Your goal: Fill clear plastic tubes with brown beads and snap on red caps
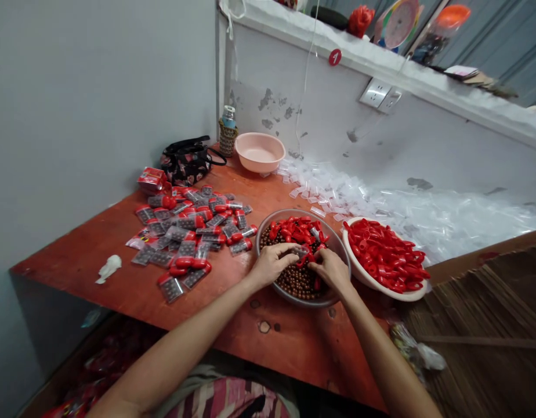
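Both hands are over a grey bowl (268, 223) of brown beads (296, 284) and red plastic caps (294, 229). My left hand (272, 264) is closed, thumb and fingers pinching a small clear plastic sleeve (300, 252). My right hand (331, 268) curls in from the other side, its fingers closed on a red plastic cap (310, 259) against the sleeve. The fingertips partly hide where the two pieces meet. To the left lies a pile of filled clear packs (185, 223) with red ends and dark beads inside.
A white basin (359, 273) of red plastic pieces (385, 252) stands right of the bowl. Clear sleeves (359, 197) heap along the wall. Behind are a pink basin (260, 154), a flowered bag (185, 162) and a bottle (228, 125). Cardboard (489, 313) borders the right.
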A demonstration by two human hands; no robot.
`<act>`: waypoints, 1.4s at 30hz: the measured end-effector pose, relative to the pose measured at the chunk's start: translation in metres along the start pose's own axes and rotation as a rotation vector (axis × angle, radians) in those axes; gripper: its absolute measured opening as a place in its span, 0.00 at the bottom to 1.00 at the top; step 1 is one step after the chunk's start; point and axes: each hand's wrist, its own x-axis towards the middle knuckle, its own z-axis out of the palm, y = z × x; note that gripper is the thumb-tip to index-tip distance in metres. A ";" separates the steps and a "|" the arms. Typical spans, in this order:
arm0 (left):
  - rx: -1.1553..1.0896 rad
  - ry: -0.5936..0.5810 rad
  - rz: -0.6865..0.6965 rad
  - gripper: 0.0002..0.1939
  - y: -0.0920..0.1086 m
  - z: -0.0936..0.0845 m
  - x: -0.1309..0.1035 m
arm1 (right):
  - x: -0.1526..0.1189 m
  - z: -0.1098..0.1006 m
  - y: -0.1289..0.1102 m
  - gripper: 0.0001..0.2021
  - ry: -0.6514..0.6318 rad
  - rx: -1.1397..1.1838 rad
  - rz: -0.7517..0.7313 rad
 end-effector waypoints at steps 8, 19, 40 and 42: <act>0.135 -0.073 0.062 0.13 -0.001 0.005 -0.004 | -0.023 -0.029 -0.001 0.14 0.118 0.788 -0.219; 0.227 -0.120 0.130 0.14 -0.004 0.008 -0.008 | -0.037 -0.047 -0.027 0.06 0.067 0.437 -0.406; 0.600 -0.222 0.230 0.10 -0.017 0.011 -0.011 | -0.026 -0.043 -0.029 0.07 -0.144 0.042 -0.522; 0.526 -0.260 0.184 0.09 -0.011 0.009 -0.009 | -0.024 -0.049 -0.027 0.20 -0.107 0.109 -0.579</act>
